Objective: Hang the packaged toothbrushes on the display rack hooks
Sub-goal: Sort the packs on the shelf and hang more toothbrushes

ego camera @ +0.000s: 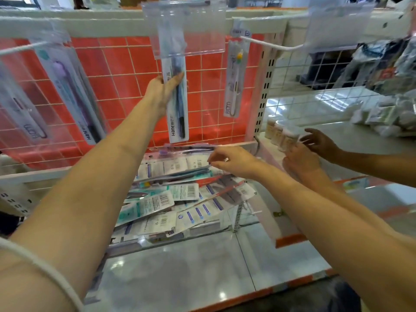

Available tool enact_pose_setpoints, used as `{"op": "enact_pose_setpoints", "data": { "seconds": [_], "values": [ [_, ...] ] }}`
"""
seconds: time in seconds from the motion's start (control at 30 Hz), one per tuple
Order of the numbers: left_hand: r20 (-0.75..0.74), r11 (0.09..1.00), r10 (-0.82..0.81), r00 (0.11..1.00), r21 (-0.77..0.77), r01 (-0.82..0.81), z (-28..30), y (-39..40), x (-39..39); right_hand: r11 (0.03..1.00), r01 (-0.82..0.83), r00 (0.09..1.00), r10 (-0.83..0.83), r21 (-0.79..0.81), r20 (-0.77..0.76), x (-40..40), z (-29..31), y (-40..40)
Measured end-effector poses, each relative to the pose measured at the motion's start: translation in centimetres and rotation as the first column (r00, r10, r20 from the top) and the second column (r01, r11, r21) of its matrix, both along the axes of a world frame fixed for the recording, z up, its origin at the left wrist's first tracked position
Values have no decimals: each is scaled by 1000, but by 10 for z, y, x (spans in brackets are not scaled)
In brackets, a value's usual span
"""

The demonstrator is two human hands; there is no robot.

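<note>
Left hand (162, 87): raised at centre frame, thumb and fingers clamped on a packaged toothbrush (176, 102) marked "Hane". The package hangs upright in front of the red grid panel (126, 70), its top hidden behind a clear plastic label holder (184, 28) at the top centre.

Right hand (231, 161): lowered at right of centre, fingers curled, fingertips pinching the edge of a package on top of the pile of packaged toothbrushes (171, 194). The pile lies loose on the lower shelf (180, 262), barcoded backs mostly upward, packages overlapping at mixed angles.

Already hung: one white package (234, 79) to the right of the held one, on a white hook (270, 45); two more packages (74, 95) at upper left, tilted.

At the right edge of the frame, another person's two hands (315, 143) reach toward small bottles (281, 134) on the adjacent shelf. A white wire grid (304, 70) stands behind that shelf, with bagged goods (387, 64) at upper right. The lower shelf surface is glossy and pale, with an orange front edge.
</note>
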State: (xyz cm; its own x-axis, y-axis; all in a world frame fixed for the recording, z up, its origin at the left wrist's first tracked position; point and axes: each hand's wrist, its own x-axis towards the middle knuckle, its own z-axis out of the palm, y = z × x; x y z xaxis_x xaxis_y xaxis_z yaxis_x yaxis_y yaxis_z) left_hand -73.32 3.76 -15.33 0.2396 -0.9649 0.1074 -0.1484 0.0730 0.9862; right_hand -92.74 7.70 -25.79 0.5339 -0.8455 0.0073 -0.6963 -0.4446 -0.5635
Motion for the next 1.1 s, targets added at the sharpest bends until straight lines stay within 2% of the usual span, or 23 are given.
{"op": "enact_pose_setpoints", "data": {
  "seconds": [0.17,0.3,0.43,0.6,0.7,0.9,1.1],
  "values": [
    [100,993,-12,995,-115,24,-10,5,4,1000,-16,999,16,-14,-36,3,0,2],
    [276,992,16,961,-126,19,-19,9,14,1000,-22,998,21,-15,-60,8,0,0],
    [338,996,33,941,-88,-3,-28,24,36,998,-58,995,56,-27,-79,20,-2,-1],
    [534,1000,-4,846,7,0,-44,61,71,990,-125,978,111,-66,-174,44,-11,-3],
    [595,997,-52,802,75,9,-54,90,89,984,-158,960,133,-86,-248,60,-18,-4],
    [589,961,-161,792,277,-11,-82,143,121,967,-202,916,130,-156,-380,80,-39,-2],
    [580,835,-366,728,550,-18,-101,182,154,954,-214,883,98,-209,-458,77,-43,-6]
  ]
}}
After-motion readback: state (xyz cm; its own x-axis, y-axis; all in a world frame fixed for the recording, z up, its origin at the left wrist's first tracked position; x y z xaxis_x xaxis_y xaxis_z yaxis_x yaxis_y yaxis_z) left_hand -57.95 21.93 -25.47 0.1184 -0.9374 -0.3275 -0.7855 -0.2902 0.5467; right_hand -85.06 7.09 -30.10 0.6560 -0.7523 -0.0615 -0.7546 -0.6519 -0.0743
